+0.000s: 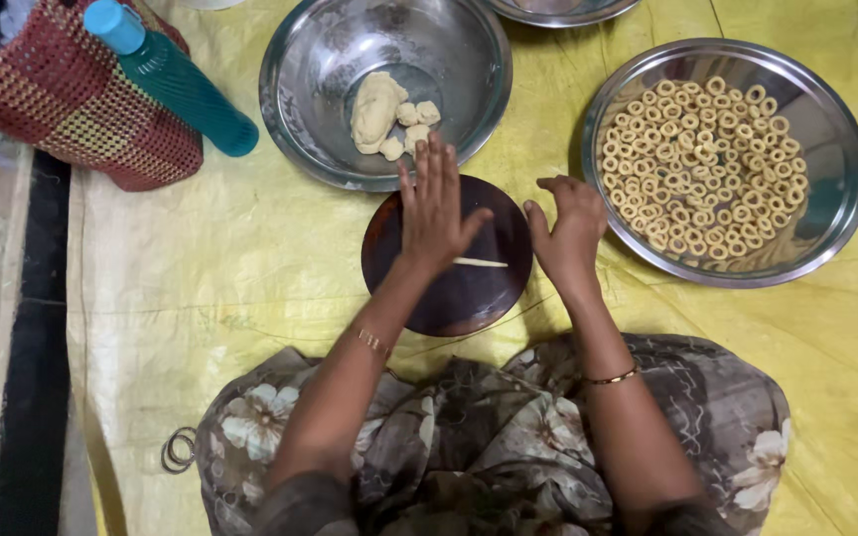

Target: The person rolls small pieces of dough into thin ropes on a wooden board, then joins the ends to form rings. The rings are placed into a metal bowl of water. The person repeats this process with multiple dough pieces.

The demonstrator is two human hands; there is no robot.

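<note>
Right now the left hand (436,206) lies flat and spread, fingers together and straight, on the round dark board (449,288). It presses on a thin dough rope (482,263), and one end of that rope sticks out from under the palm near the middle of the board. The right hand (568,230) rests at the right edge of the board with its fingers curled down; I cannot tell if it pinches anything.

Rolling the rope seems to be the step in hand. To do it well, the flat hand should push softly and evenly, so the rope gets the same thickness all along and does not snap. The other hand can keep the board from sliding on the yellow sheet (220,268).

Just past the far edge of the board sits a steel bowl (300,99) with a dough lump (373,109) and a few small bits beside it. Toward the right edge of the sheet is a wide steel plate (836,169) full of little dough rings (702,164). Near the far left corner a blue bottle (179,84) leans on a red woven bag (81,109).
</note>
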